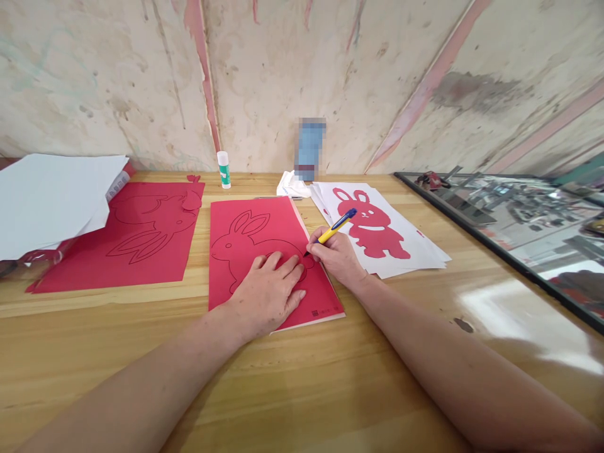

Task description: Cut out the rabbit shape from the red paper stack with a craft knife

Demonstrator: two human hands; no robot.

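A red sheet (283,217) with a black rabbit outline lies on the wooden table, on top of paler paper. My left hand (268,292) rests flat across its lower middle, fingers spread, covering part of the drawing. At the sheet's right edge, my right hand (336,251) grips a yellow and blue pen (330,233), its tip touching the paper near the rabbit's tail. Just right of that hand are white sheets (401,233) bearing a red rabbit cutout (368,223).
More red sheets (160,270) with a rabbit outline lie left, partly under white papers (51,195). Against the wall stand a glue stick (223,170) and a blurred blue object (310,148), with a crumpled tissue (292,185) beside it. A black-framed glossy panel (500,248) fills the right.
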